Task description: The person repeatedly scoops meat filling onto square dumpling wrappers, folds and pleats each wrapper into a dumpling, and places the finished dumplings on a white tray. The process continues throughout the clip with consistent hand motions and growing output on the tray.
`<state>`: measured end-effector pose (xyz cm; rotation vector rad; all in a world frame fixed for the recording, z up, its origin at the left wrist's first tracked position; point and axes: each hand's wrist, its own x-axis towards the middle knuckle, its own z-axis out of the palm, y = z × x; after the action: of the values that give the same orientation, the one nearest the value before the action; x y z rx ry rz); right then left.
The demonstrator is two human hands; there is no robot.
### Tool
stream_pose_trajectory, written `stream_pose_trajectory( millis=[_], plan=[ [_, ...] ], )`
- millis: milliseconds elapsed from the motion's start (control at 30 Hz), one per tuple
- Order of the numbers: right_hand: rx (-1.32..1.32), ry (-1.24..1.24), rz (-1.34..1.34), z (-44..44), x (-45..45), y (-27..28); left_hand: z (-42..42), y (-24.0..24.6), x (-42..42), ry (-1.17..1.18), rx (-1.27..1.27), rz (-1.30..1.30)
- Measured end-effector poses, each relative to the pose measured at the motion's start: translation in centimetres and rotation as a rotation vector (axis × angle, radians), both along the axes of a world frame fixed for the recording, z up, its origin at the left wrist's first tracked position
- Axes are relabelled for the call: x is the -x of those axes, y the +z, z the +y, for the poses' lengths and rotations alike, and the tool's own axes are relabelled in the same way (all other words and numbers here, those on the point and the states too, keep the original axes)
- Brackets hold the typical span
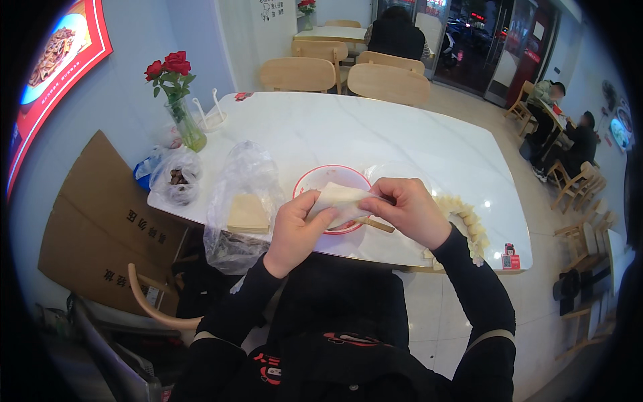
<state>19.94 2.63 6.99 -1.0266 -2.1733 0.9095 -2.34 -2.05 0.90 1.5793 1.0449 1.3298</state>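
Note:
Between both hands, above a white bowl with a red rim [321, 171], is a thin pale dough wrapper [343, 197]. My left hand [297, 231] grips its left side between thumb and fingers. At its right side, my right hand [412, 210] pinches the edge. A flat wooden stick [376, 224] leans out of the bowl below; the bowl's contents are mostly hidden by the wrapper. A stack of square wrappers [248, 213] lies on a clear plastic bag [241, 168] to the left. Folded wontons [472, 226] stand in a curved row around the right forearm.
A glass vase with red roses [187, 123] stands at the table's back left, beside a small white dish [216, 121] with spoons. A plastic bag with brown contents [177, 178] sits at the left edge. Cardboard [108, 226] leans against the wall. Wooden chairs [389, 83] stand beyond the white table [402, 125].

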Motion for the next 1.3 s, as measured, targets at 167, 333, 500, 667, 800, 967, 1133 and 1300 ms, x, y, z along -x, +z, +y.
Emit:
stream_pose_trajectory(
  millis=[167, 333, 500, 667, 800, 967, 1133, 1300],
  plan=[
    [0.049, 0.041, 0.039, 0.1, -0.2, -0.5, 0.5, 0.5, -0.4, -0.099, -0.039, -0.289],
    [0.298, 0.027, 0.278, -0.9, 0.5, -2.1, 0.6, 0.8, -1.3, -0.069, -0.073, -0.309],
    [0.629, 0.032, 0.531, -1.9, 1.4, -2.3, 0.7, 0.6, -1.6, 0.278, -0.505, 0.24],
    [0.618, 0.021, 0.716, -2.5, 2.8, -2.9, 0.5, -0.3, -3.8, 0.384, -0.543, 0.074],
    [0.369, -0.02, 0.716, -1.8, 3.2, -3.6, -0.7, -0.7, -5.6, 0.213, -0.318, -0.346],
    [0.163, -0.104, 0.481, -1.1, 2.7, -3.7, -1.7, -0.6, -6.6, 0.1, -0.238, -0.527],
    [0.169, -0.015, 0.47, -2.4, 1.8, -3.3, -2.1, -0.7, -7.0, 0.095, -0.166, -0.47],
    [-0.161, -0.106, 0.185, -3.0, 0.6, -3.2, -1.7, -1.2, -6.7, 0.239, -0.336, -0.037]
  ],
)
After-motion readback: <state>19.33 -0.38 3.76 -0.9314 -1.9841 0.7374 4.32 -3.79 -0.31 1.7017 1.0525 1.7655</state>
